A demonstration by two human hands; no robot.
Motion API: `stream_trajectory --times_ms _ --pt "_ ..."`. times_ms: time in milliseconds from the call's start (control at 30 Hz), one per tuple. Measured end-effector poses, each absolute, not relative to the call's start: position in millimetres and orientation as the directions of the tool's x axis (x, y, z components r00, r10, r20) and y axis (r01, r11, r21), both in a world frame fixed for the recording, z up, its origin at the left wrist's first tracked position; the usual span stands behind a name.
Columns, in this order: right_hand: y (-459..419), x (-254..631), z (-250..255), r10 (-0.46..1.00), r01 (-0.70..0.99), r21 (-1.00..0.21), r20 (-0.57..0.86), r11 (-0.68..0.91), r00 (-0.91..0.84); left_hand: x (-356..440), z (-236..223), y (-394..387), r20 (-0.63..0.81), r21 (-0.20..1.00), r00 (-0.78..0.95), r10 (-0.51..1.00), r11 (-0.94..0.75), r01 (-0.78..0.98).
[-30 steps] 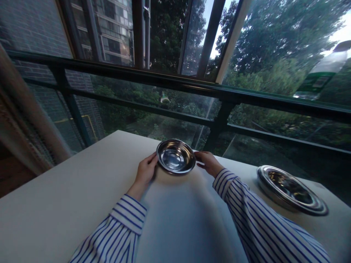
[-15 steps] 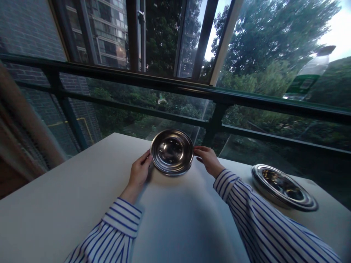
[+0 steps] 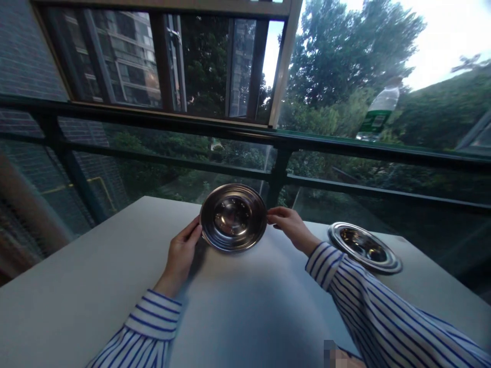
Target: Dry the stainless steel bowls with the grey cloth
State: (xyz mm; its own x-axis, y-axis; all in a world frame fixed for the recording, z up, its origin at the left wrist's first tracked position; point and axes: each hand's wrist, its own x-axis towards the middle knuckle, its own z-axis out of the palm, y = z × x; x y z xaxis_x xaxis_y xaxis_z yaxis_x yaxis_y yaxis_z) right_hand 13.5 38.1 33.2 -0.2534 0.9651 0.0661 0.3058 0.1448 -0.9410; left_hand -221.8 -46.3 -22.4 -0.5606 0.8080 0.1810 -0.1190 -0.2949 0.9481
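Observation:
A shiny stainless steel bowl (image 3: 232, 217) is held by its rim between my two hands, over the far part of the table. Its inside faces me, tilted up towards the camera. At the bowl's left side, my left hand (image 3: 181, 254) pinches the rim with the thumb in front. On the opposite side, the fingertips of my right hand (image 3: 290, 226) grip the right edge. Some of the fingers behind the rim are hidden.
To the right on the white table (image 3: 103, 278) rests another round metal dish or stack of dishes (image 3: 366, 245). A green-labelled plastic bottle (image 3: 378, 116) stands by the dark railing (image 3: 199, 166), before the window. A curtain (image 3: 28, 204) hangs at left.
The bowl has tipped further towards me, its inside now facing the camera more fully, with both hands still on its rim. My view has swung right, so the surroundings have shifted left.

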Motion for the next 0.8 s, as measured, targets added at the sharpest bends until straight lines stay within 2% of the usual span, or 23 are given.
stream_trajectory --times_ms 267,800 --pt "26 57 38 0.976 0.361 -0.926 0.034 0.111 -0.214 -191 -21 -46 0.126 0.964 -0.467 0.875 -0.219 -0.149" --pt "3 132 17 0.979 0.477 -0.874 -0.165 -0.087 -0.124 -122 -22 -42 -0.078 0.99 -0.227 0.971 0.049 -0.133"
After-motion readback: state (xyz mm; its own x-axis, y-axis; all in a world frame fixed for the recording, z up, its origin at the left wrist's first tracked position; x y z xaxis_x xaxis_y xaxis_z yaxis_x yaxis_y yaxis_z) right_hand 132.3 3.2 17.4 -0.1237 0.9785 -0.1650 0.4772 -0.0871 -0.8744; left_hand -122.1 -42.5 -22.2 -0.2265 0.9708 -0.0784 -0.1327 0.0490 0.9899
